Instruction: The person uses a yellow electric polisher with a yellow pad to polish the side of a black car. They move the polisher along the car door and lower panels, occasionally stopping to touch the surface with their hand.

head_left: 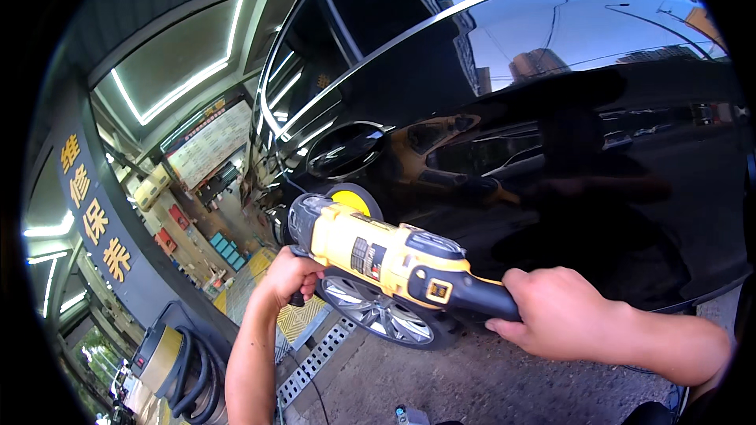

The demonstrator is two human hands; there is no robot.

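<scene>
Garage forecourt, black car (551, 149) parked w/ glossy side. Yellow rotary polisher (386, 256) held horizontal, pad (352, 201) against car's panel above alloy wheel (378, 315). Right hand (551, 311) wrapped tight round rear handle; left hand (291, 275) clenched on side grip. Vacuum w/ hose (177, 362) lower left.

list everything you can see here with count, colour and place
polisher: 1, yellow and black, centre, pad against the car
pad: 1, yellow, at the polisher's head
car: 1, glossy black, upper right, fills most of the view
wheel: 1, silver spokes, below the polisher
grate: 1, grey, on the ground, lower centre
vacuum: 1, beige with black hose, lower left
left hand: 1, on the side handle
right hand: 1, gripping the rear handle
</scene>
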